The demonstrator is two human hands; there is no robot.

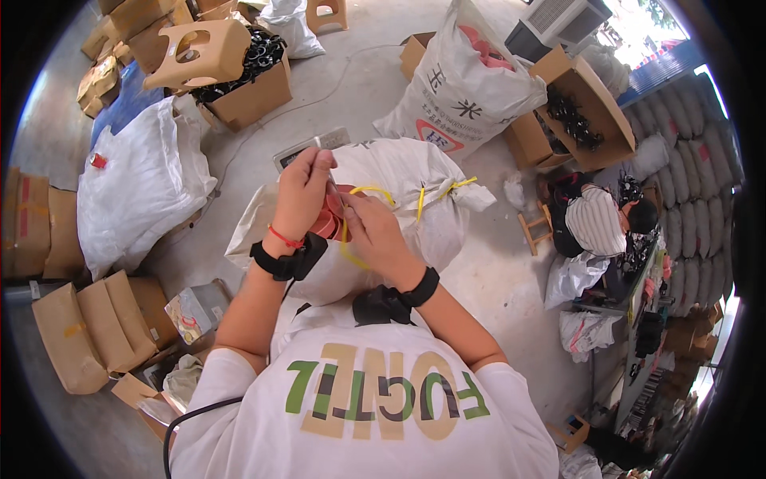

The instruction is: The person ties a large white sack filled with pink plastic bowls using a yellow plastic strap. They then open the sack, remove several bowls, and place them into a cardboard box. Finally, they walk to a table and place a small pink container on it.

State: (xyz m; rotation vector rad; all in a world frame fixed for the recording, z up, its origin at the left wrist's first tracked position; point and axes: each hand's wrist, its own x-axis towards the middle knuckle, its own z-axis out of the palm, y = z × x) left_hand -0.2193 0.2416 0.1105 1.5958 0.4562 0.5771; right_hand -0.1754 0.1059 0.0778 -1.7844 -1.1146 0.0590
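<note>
A full white woven sack [435, 219] lies in front of me, with yellow twine [372, 191] laced through its mouth and tied at its right corner. Pinkish-red pieces [325, 223] show through the gap in the mouth. Over that gap, my left hand [303, 191] is closed around a slim, grey, metal-looking tool [332, 184] whose exact kind I cannot make out. My right hand [377, 231] is pinched at the edge of the mouth, close to the tool's lower end and beside a loop of the twine. What its fingertips grip is hidden.
Behind the sack rests a grey flat device [319, 144], partly covered. A taller sack [463, 88] of red pieces stands beyond, near an open carton [586, 108] of black parts. White bags [140, 188] and cartons [96, 335] line the left. A person [594, 219] sits at right.
</note>
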